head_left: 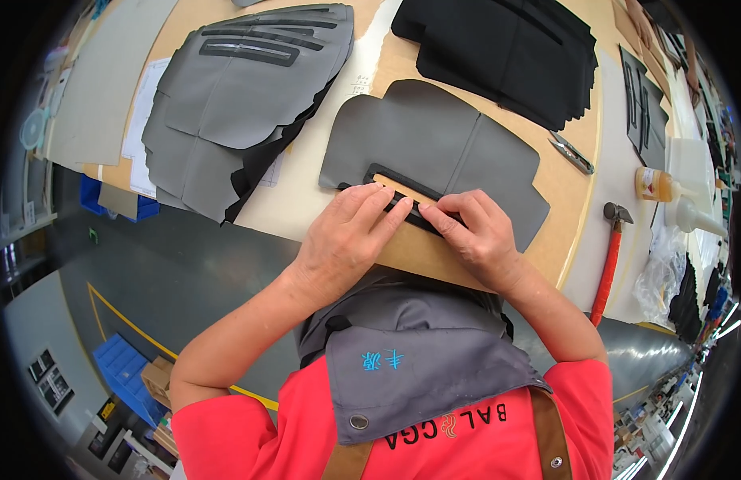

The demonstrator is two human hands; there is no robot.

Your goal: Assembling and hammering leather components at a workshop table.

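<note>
A grey sheet panel [434, 120], probably leather or similar, lies at the table's front edge. A long opening framed by a black strip [384, 170] runs along its near side, and tan surface shows through the gap. My left hand [346, 232] is closed, with thumb and fingertips pinching the near black edge of the opening. Close beside it, my right hand [484, 240] also presses thumb and fingers on that same black edge, farther right. The fingertips partly hide the edge, which lifts or folds a little between them.
Grey panels [250, 96] are stacked at the left, black panels [498, 60] at the back. Thread snips [574, 154] lie to the right. Beyond are a red-handled hammer [608, 268], an amber-filled bottle [654, 184] and a plastic bag [661, 276]. A blue bin [118, 200] sits below the table's left side.
</note>
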